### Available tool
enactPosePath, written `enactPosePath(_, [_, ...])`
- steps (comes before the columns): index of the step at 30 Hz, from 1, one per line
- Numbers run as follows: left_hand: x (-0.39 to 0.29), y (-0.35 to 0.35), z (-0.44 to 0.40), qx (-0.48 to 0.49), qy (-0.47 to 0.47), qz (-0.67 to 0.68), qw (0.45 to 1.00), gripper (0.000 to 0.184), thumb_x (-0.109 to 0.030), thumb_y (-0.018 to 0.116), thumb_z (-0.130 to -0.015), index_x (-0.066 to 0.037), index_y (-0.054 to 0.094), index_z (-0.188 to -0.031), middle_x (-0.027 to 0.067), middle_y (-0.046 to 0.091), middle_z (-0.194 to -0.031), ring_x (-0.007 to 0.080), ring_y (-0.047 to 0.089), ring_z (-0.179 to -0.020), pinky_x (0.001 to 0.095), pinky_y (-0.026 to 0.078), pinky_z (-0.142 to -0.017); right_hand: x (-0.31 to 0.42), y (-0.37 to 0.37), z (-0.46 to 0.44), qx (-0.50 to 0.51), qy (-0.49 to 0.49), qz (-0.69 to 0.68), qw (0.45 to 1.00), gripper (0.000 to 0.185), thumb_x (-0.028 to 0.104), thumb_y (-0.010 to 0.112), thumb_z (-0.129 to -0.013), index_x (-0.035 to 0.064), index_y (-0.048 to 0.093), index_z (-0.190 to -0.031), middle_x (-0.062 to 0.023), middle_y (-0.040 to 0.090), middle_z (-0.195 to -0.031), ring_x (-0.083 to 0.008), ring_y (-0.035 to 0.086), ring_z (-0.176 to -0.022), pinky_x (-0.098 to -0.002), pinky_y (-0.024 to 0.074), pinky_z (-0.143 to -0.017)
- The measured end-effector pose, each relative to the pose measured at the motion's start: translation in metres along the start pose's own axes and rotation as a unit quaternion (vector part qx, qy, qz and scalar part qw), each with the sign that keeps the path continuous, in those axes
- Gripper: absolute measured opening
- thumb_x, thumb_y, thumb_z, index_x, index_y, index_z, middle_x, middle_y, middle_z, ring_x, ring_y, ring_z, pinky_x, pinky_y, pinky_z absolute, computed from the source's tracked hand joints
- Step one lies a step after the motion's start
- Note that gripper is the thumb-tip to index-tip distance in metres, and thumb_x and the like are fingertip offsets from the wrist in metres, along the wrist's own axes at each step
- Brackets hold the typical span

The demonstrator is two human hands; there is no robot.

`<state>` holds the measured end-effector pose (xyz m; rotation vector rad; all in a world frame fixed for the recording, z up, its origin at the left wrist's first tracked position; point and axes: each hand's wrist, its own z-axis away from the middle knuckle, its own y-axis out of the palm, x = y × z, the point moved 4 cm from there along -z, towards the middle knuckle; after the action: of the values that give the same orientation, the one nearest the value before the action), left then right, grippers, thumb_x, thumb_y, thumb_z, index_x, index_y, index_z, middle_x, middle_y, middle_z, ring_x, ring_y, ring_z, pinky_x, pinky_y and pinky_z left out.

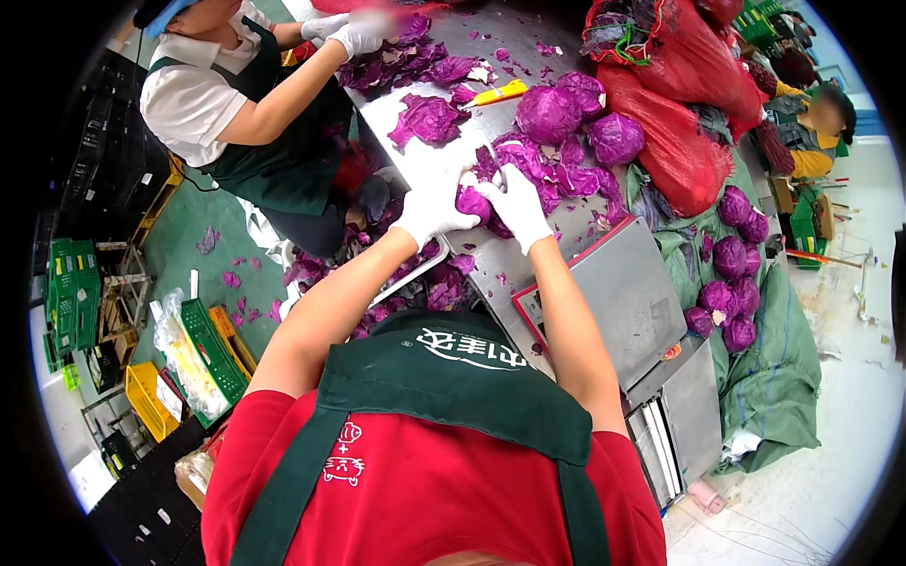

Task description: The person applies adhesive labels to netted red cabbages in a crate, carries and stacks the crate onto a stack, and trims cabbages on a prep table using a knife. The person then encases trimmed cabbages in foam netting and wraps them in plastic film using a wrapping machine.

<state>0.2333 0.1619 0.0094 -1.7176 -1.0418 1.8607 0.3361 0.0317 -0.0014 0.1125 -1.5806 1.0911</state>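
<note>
The left hand (436, 203), in a white glove, was grasping a small purple cabbage (473, 201) from its left side, with the fingers bent around it. The right hand (517, 206), also gloved, had its fingers closed against the right side of the same cabbage; some fingertips I could not see clearly. This cabbage was between the two hands, above the near edge of the metal table (382, 118).

Just beyond the right hand there were torn leaves (578, 179), and behind them a round cabbage head (547, 113) and another head (615, 139). A yellow tool (497, 92) lay on the table, near a loose clump of leaves (427, 121). To the right of these heads, red net sacks (665, 141) were lying. Further to the right, several cabbages (730, 257) rested on green sacking (772, 363). At the left, a co-worker (250, 113) in a dark apron stood beside the table, with gloved hands near more leaves (377, 74).
</note>
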Motion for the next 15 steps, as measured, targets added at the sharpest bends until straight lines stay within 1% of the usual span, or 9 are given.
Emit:
enactPosePath(1, [-0.001,0.0,0.0,0.001,0.0,0.001,1.0,0.085,-0.038,0.08,-0.058,-0.009,0.045,-0.129,0.0195,0.052,-0.118,0.0361,0.05,-0.112,0.0426,0.042,-0.097,-0.002,-0.001,-0.002,0.002,0.013,-0.043,0.999,0.041,0.039,0.069,-0.083,0.0011,0.054,-0.08,-0.0167,0.056,-0.074,-0.0265,0.053,-0.064,-0.039,0.0446,-0.063])
enactPosePath(4, [0.0,0.001,-0.003,-0.004,-0.013,-0.023,1.0,0.086,-0.04,0.08,-0.057,-0.009,0.045,-0.129,0.0187,0.053,-0.118,0.0362,0.051,-0.112,0.0433,0.041,-0.098,0.006,-0.009,-0.006,0.012,-0.004,-0.012,1.0,0.042,0.04,0.069,-0.083,0.0008,0.054,-0.081,-0.0171,0.057,-0.076,-0.0287,0.054,-0.064,-0.0394,0.0441,-0.063])
enactPosePath(5, [-0.001,0.0,-0.005,-0.027,0.007,-0.029,0.999,0.081,-0.035,0.08,-0.058,-0.009,0.047,-0.127,0.0186,0.053,-0.116,0.0351,0.051,-0.108,0.0419,0.041,-0.096,0.011,-0.012,-0.004,0.012,-0.011,0.018,1.0,0.039,0.038,0.065,-0.086,0.0009,0.054,-0.084,-0.0185,0.059,-0.08,-0.0337,0.058,-0.066,-0.0413,0.0466,-0.064])
enactPosePath(6, [-0.003,-0.001,-0.007,-0.051,0.028,-0.035,0.998,0.076,-0.03,0.079,-0.058,-0.009,0.049,-0.125,0.0184,0.052,-0.113,0.034,0.052,-0.105,0.0405,0.041,-0.095,0.007,-0.009,-0.005,0.011,-0.011,0.02,1.0,0.039,0.038,0.065,-0.086,0.0009,0.054,-0.084,-0.0185,0.059,-0.08,-0.0337,0.058,-0.066,-0.0413,0.0466,-0.064])
enactPosePath(8, [-0.007,-0.004,-0.011,-0.072,0.042,-0.052,0.995,0.075,-0.029,0.08,-0.057,-0.009,0.05,-0.123,0.0184,0.054,-0.109,0.0341,0.052,-0.102,0.0405,0.041,-0.095,0.003,-0.004,-0.007,-0.075,-0.135,0.201,0.967,0.032,0.034,0.06,-0.09,0.0021,0.055,-0.087,-0.0195,0.059,-0.085,-0.0379,0.061,-0.071,-0.0443,0.0496,-0.064])
enactPosePath(9, [-0.009,-0.006,-0.014,-0.055,0.044,-0.06,0.996,0.076,-0.03,0.08,-0.057,-0.009,0.05,-0.123,0.0184,0.055,-0.107,0.0345,0.052,-0.103,0.041,0.041,-0.094,0.005,-0.004,-0.003,-0.085,-0.149,0.236,0.957,0.025,0.03,0.056,-0.092,0.0053,0.055,-0.092,-0.0188,0.058,-0.086,-0.038,0.063,-0.074,-0.0458,0.0514,-0.062])
enactPosePath(10, [-0.011,-0.007,-0.016,-0.038,0.044,-0.068,0.996,0.076,-0.031,0.08,-0.056,-0.008,0.05,-0.123,0.0184,0.055,-0.105,0.0349,0.052,-0.103,0.0415,0.041,-0.094,0.007,-0.003,-0.001,-0.085,-0.151,0.237,0.956,0.025,0.03,0.056,-0.092,0.0053,0.055,-0.092,-0.0188,0.058,-0.086,-0.038,0.063,-0.074,-0.0458,0.0514,-0.062])
enactPosePath(12, [-0.016,-0.013,-0.016,-0.024,0.025,-0.078,0.996,0.076,-0.033,0.08,-0.056,-0.007,0.05,-0.122,0.0184,0.056,-0.104,0.0349,0.052,-0.102,0.0418,0.041,-0.093,0.01,-0.002,0.002,-0.11,-0.159,0.231,0.954,0.016,0.024,0.06,-0.09,0.0078,0.058,-0.093,-0.015,0.058,-0.083,-0.0355,0.061,-0.069,-0.0432,0.0499,-0.061])
enactPosePath(15, [-0.016,-0.016,-0.018,0.006,-0.016,-0.108,0.994,0.076,-0.037,0.079,-0.056,-0.006,0.051,-0.119,0.0184,0.056,-0.103,0.035,0.053,-0.1,0.0425,0.041,-0.091,0.012,-0.001,0.008,-0.133,-0.208,0.219,0.944,0.015,0.018,0.063,-0.087,0.009,0.059,-0.099,-0.0134,0.059,-0.084,-0.034,0.062,-0.069,-0.0418,0.0504,-0.06])
